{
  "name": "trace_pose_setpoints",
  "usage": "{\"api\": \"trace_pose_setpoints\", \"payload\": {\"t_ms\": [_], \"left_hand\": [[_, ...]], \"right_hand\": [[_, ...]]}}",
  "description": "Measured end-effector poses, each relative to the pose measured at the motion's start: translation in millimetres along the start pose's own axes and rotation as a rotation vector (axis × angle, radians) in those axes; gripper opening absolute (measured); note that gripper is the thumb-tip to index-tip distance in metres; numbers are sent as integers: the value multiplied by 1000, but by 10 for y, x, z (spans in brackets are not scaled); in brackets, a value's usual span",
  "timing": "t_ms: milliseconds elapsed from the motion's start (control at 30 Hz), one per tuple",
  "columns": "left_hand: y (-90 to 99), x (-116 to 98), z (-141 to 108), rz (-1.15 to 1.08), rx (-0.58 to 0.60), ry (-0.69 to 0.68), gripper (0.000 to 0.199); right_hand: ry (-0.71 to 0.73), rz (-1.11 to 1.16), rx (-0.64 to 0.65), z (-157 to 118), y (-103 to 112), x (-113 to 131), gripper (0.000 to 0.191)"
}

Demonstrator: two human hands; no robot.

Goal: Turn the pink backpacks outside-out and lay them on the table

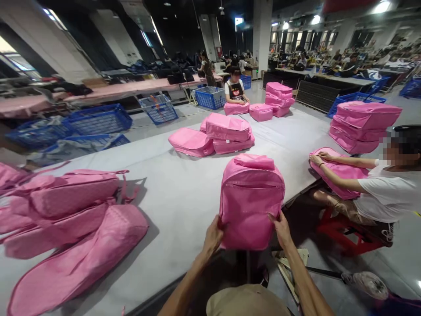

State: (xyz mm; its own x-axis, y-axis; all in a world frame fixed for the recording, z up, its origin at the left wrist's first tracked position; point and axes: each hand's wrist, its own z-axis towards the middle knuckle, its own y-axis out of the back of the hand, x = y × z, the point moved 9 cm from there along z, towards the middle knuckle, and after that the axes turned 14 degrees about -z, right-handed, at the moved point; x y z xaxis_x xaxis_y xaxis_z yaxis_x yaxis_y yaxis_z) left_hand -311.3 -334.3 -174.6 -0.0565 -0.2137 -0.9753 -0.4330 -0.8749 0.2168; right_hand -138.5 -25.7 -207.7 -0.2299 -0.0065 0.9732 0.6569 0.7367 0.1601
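A pink backpack stands upright in front of me at the table's near edge, its zipped front pocket turned my way. On its lower left side my left hand is closed, with the fingertips partly hidden. My right hand grips the opposite side, its thumb against the front panel. Just beyond the backpack lie several more pink backpacks, some piled on others. To the left, a heap of pink backpacks with loose straps spreads over the white tabletop.
A seated co-worker at right handles a pink backpack beside a tall stack. Another person works at the far end. Blue crates stand on the floor at left. A red stool is under the co-worker.
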Motion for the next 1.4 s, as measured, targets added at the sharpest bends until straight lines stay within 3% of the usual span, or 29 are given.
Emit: {"api": "trace_pose_setpoints", "payload": {"t_ms": [100,167,233,367,467,567,700,800,967,1200,1300,1400], "left_hand": [[144,-413,208,-142,-110,-118,81],[196,-591,331,-190,-133,-159,73],[224,-641,426,-241,-130,-155,61],[368,-631,493,-167,-220,-236,68],[559,-687,504,-97,-301,-370,89],[728,-729,569,-75,-254,-416,101],[817,-630,652,-164,-73,-305,81],[805,-574,591,-245,-47,-295,69],[772,-396,294,-207,-247,-278,70],[510,-215,-106,-245,-208,-439,60],[514,-137,-172,-290,-288,-451,71],[538,-167,-240,-261,-325,-518,65]], "right_hand": [[40,32,27,11,135,237,78],[83,-32,-38,32,247,514,80],[191,-153,-38,81,187,987,80],[467,-586,22,228,-410,2141,89],[502,-875,123,306,-1022,2586,101],[484,-1149,99,229,-1423,2624,82],[596,-1262,-43,-2,-1580,2557,60],[610,-1258,-101,-16,-1517,2536,54],[651,-1244,-84,7,-1311,2500,48],[693,-1163,-120,-169,-788,2272,55],[690,-1164,-119,-209,-761,2242,55],[681,-1164,-132,-226,-781,2249,54]]}}
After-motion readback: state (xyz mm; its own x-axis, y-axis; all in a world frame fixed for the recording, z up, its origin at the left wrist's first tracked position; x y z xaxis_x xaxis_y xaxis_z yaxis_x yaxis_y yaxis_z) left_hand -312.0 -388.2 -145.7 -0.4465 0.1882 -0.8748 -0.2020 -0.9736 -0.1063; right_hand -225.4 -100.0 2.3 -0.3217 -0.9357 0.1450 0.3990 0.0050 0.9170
